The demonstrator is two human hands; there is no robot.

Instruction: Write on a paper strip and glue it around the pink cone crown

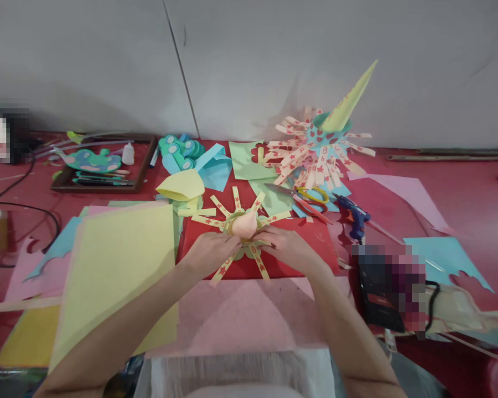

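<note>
In front of me lies a paper craft (259, 262) with pale yellow strips fanning out, printed with red stars and letters. A pink paper cone (245, 224) stands at its centre. My left hand (211, 251) grips the craft's near left side, close to the cone's base. From the right, my right hand (289, 250) has its fingers closed on the opposite side. The fingers partly hide the craft's ring. Beneath it is a red board (315, 251), with pink paper (236, 320) on the near side.
Scissors (302, 198) and a blue glue gun (357, 218) lie to the right. Behind them stands a finished-looking strip craft (326, 138) with a tall yellow cone. Yellow sheets (124, 271) are at left, below a brown tray (143, 171). Blurred patches cover the far left and right.
</note>
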